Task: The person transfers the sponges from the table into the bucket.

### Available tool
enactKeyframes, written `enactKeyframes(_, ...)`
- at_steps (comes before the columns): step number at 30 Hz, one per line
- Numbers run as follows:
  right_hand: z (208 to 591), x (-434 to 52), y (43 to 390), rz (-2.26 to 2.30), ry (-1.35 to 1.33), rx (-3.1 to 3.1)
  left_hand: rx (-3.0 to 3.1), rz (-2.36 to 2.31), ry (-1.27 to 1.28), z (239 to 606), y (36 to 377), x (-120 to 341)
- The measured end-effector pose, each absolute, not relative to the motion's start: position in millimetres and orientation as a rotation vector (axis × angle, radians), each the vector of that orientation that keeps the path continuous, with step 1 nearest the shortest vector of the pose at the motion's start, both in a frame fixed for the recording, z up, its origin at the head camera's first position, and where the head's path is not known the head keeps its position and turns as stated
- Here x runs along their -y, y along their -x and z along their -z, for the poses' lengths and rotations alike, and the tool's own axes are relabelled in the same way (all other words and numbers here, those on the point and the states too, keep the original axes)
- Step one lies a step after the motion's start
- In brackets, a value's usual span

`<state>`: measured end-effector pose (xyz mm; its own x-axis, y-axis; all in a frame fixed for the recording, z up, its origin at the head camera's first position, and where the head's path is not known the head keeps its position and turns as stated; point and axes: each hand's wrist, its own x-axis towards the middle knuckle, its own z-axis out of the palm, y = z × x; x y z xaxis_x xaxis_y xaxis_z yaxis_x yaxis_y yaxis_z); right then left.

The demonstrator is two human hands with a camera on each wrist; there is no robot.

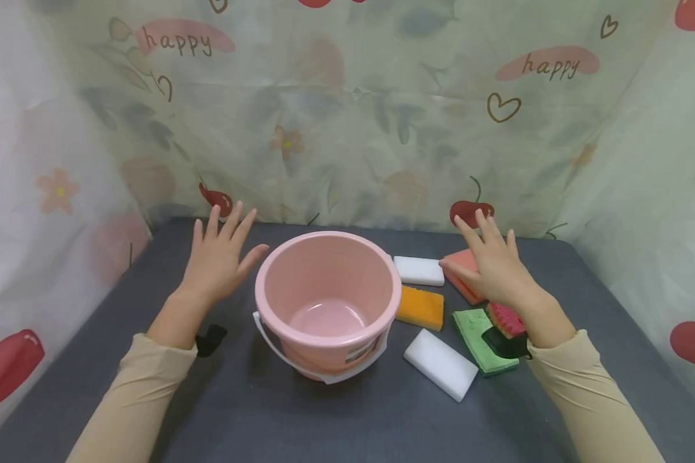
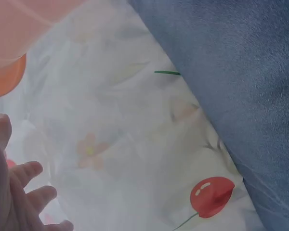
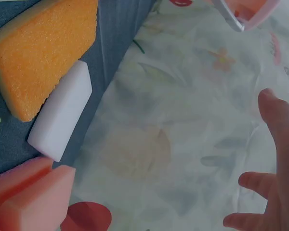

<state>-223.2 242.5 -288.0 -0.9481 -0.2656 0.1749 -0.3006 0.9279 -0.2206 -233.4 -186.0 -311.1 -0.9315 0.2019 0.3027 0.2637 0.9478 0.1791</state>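
A pink bucket (image 1: 328, 341) with a white handle stands upright on the dark table, and nothing shows inside it. My left hand (image 1: 217, 260) is raised left of the bucket, fingers spread, holding nothing. On the other side my right hand (image 1: 495, 267) hovers over several sponges, also spread and holding nothing. Beneath or beside it lie a salmon sponge (image 1: 462, 273), a green sponge or cloth (image 1: 477, 337) and a red-pink scrubber (image 1: 505, 319), partly hidden by the wrist. Nearer the bucket are an orange sponge (image 1: 421, 307) and two white sponges, one behind (image 1: 419, 271) and one in front (image 1: 441, 365).
The dark table (image 1: 324, 424) is bounded by a patterned curtain (image 1: 353, 128) at the back and both sides. A black wrist strap part (image 1: 211, 341) hangs under the left wrist, another (image 1: 506, 345) under the right. The bucket's handle (image 1: 324, 377) hangs down at its front.
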Motion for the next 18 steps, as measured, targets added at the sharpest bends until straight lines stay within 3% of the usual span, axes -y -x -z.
enactKeyframes(18,297,-275,210,-0.737,-0.509,2.759,2.576,1.144,0.53,306,212,198)
